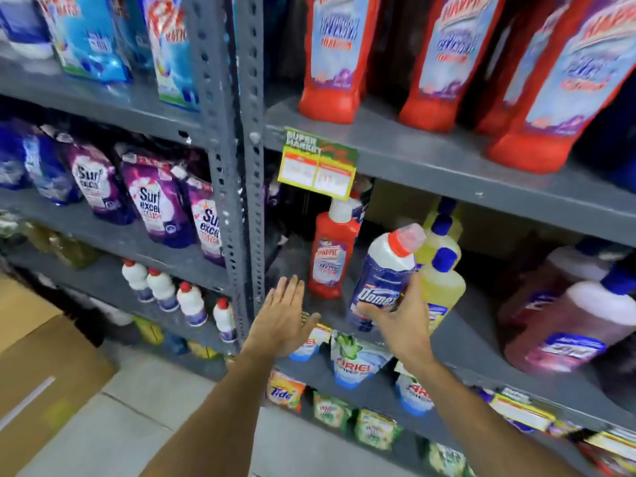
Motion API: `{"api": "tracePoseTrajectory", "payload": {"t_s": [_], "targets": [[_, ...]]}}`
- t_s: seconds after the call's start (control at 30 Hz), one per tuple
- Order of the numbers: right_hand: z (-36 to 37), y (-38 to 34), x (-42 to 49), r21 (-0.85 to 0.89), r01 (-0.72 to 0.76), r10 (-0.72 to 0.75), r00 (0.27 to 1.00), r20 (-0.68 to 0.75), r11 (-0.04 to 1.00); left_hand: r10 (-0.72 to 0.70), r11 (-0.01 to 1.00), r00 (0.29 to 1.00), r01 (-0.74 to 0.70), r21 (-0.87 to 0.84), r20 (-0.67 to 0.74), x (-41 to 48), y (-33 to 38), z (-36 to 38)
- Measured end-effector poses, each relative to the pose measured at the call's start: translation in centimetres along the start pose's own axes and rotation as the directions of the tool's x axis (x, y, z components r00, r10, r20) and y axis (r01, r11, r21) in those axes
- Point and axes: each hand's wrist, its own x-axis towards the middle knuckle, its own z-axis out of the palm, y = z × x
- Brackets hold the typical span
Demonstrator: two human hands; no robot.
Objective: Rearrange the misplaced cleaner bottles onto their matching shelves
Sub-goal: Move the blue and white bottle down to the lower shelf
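Here right hand (399, 318) grips Domex bottle (382, 280); red Harpic bottle (332, 253) beside; left hand (284, 315) spread, empty.

Domex bottle (382, 277), Harpic bottle (330, 256), Surf excel pouches (155, 197), Ariel pack (354, 359).

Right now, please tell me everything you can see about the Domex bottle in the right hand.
The Domex bottle looks like white plastic, with a dark blue label and a red cap on an angled neck. It tilts rightward, cap uppermost. The right hand grips its lower body before the shelf, beside a yellow bottle.
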Motion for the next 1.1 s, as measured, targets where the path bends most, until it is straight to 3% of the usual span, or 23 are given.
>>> {"api": "tracePoseTrajectory", "payload": {"t_s": [0.37, 0.53, 0.9, 1.1], "targets": [[4.9, 3.4, 5.4, 0.014, -0.193, 0.193, 0.97, -0.15, 0.981, 0.01, 0.997, 0.998, -0.014, 0.072, 0.062, 3.9, -3.1, 4.5], [5.7, 3.9, 8.0, 0.007, -0.215, 0.213, 0.962, -0.171, 0.977, 0.016, 1.0, 1.0, -0.016, 0.024, -0.002, 4.1, -3.2, 5.4], [6.4, 4.3, 9.6, -0.041, -0.257, 0.243, 0.947, -0.21, 0.966, 0.013, 1.0, 1.0, -0.013, 0.022, 0.011, 4.4, -3.4, 5.3], [7.5, 4.7, 8.2, 0.047, -0.375, 0.369, 0.871, -0.323, 0.926, 0.028, 1.0, 0.999, -0.028, -0.005, 0.024, 4.5, -3.8, 5.5]]}}
